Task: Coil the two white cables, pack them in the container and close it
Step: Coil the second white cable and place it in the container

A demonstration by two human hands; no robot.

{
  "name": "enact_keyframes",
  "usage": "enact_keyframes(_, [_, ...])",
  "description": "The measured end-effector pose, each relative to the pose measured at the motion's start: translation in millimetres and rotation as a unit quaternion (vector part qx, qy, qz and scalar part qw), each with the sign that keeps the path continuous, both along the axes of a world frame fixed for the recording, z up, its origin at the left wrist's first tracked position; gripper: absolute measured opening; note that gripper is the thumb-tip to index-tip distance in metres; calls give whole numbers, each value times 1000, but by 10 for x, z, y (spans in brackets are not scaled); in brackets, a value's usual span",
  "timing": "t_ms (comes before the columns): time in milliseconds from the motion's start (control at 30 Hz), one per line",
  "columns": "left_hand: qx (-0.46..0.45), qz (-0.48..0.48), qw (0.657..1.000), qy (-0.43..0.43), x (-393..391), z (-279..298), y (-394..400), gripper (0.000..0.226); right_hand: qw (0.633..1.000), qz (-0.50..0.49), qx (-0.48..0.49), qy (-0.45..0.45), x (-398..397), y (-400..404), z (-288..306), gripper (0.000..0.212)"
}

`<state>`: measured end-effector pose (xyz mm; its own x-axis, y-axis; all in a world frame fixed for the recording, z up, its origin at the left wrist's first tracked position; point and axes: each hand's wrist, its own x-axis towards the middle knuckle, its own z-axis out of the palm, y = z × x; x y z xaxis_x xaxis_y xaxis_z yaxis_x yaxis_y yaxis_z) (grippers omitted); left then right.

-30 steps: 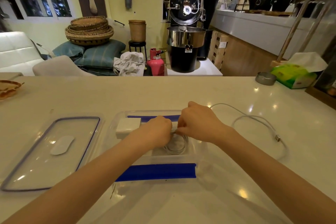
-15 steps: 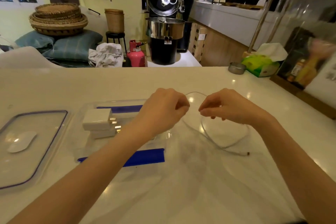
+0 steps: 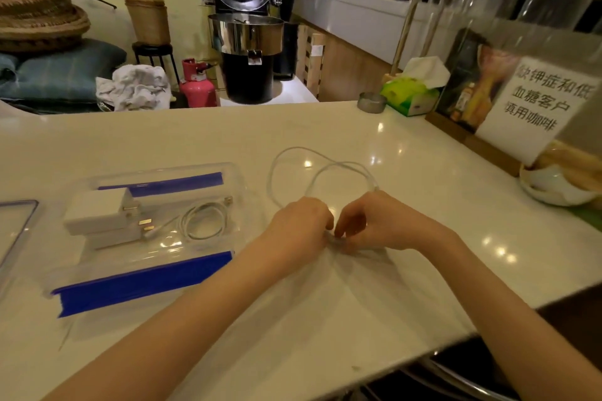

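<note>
A clear plastic container (image 3: 241, 179) with blue tape strips sits on the white counter at left. Inside it lie a coiled white cable (image 3: 203, 221) and two white chargers (image 3: 97, 212). To its right, a second white cable (image 3: 293, 153) lies in loose loops on the counter. My left hand (image 3: 299, 225) and my right hand (image 3: 374, 221) meet at the near side of those loops, fingertips pinched on the cable. The clear lid (image 3: 16, 221) with a blue rim lies at the far left edge.
A small metal tin (image 3: 371, 102) and a green tissue box (image 3: 410, 96) stand at the counter's far edge. A framed paper sign (image 3: 534, 107) and a white bowl (image 3: 553, 185) are at right. The counter's near edge runs along the bottom right.
My hands left the container, where the first coil stays, and moved right to the second cable. They have dropped to the counter and closed together on it. The view shifted right.
</note>
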<state>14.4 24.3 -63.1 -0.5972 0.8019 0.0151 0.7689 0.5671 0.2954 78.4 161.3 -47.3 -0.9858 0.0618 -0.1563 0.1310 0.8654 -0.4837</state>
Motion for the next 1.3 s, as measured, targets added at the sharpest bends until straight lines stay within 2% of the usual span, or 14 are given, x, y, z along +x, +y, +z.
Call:
enact_keyframes(267, [51, 7, 998, 35, -33, 19, -11, 25, 997, -17, -66, 43, 1, 52, -2, 15])
enact_keyframes(467, [141, 21, 989, 38, -99, 233, -76, 18, 990, -22, -125, 68, -44, 83, 140, 19])
enact_keyframes(733, [238, 68, 969, -18, -306, 532, -227, 17, 971, 5, -213, 105, -88, 90, 384, 13])
enact_keyframes(867, [245, 81, 964, -55, -403, 578, -327, 15, 954, 3, -245, 174, -187, 42, 494, 13])
enact_keyframes(933, [212, 72, 971, -84, -427, 601, -365, 17, 941, -3, -253, 225, -283, -5, 546, 10])
enact_keyframes(1000, [196, 63, 967, -149, -446, 647, -395, 22, 930, 1, -261, 257, -388, -70, 609, 8])
enact_keyframes(1133, [263, 23, 914, -308, -483, 731, -486, 20, 930, 67, -249, 261, -582, -240, 724, 6])
enact_keyframes(1267, [309, -25, 861, -404, -487, 706, -571, 27, 931, 126, -282, 193, -759, -366, 754, 5])
enact_keyframes(1300, [326, -38, 844, -425, -492, 698, -589, 28, 929, 132, -298, 175, -792, -386, 760, 12])
